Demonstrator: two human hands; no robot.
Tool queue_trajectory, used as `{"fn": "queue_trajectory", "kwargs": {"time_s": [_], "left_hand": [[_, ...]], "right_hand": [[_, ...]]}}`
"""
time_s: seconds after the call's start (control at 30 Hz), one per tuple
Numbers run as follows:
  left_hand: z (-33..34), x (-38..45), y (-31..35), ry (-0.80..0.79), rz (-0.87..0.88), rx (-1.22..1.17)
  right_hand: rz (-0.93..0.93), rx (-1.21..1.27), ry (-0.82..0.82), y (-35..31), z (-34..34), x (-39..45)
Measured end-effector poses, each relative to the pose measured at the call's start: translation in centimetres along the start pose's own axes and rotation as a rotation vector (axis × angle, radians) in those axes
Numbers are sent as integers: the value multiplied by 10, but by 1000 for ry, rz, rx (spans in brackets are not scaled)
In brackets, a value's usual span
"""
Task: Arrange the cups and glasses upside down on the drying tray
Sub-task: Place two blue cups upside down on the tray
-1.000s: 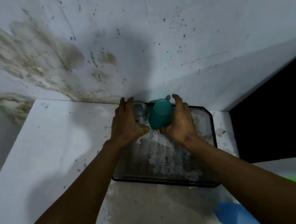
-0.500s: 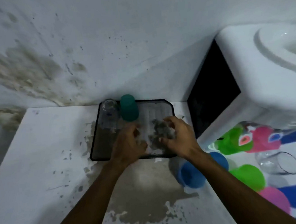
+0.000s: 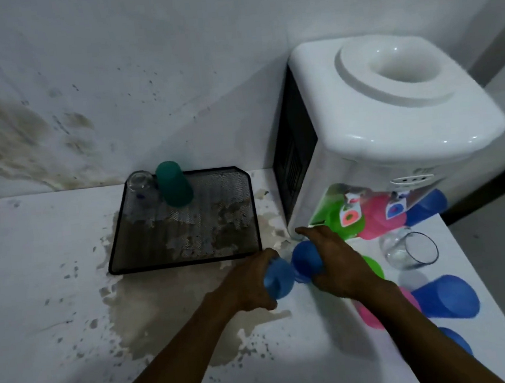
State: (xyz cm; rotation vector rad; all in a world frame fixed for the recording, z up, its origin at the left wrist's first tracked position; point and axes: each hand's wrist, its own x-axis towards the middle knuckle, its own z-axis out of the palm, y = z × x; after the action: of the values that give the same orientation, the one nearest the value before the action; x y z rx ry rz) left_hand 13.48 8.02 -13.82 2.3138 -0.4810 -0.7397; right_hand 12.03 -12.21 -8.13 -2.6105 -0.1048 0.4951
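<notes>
A black mesh drying tray (image 3: 189, 253) lies on the white counter. At its far left corner stand a clear glass (image 3: 141, 188) and a teal cup (image 3: 174, 184), both upside down. Just right of the tray's near corner, my left hand (image 3: 250, 279) grips a blue cup (image 3: 279, 278). My right hand (image 3: 332, 261) is closed on a second blue cup (image 3: 305, 258) right beside it. More cups lie to the right: a green one (image 3: 374, 267), a pink one (image 3: 368, 316), a blue one (image 3: 446, 296) and a clear glass (image 3: 409, 250) on its side.
A white water dispenser (image 3: 386, 116) stands at the right against the stained wall, with green, pink and blue cups under its taps. Another blue cup (image 3: 458, 341) lies near the counter's right edge. The counter (image 3: 54, 287) has peeling patches in front of the tray.
Both hands left the glass and teal cup on the tray, drew back to the right and each closed on a blue cup. The view swung right, showing the dispenser.
</notes>
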Motion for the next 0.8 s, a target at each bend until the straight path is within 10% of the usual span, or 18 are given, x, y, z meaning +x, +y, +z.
{"fn": "queue_trajectory", "kwargs": {"time_s": [0.57, 0.8], "left_hand": [[-68, -5, -39, 685, -483, -940], [-110, 25, -60, 597, -702, -1339]], "right_hand": [[132, 178, 139, -24, 35, 28], [185, 467, 276, -62, 38, 68]]}}
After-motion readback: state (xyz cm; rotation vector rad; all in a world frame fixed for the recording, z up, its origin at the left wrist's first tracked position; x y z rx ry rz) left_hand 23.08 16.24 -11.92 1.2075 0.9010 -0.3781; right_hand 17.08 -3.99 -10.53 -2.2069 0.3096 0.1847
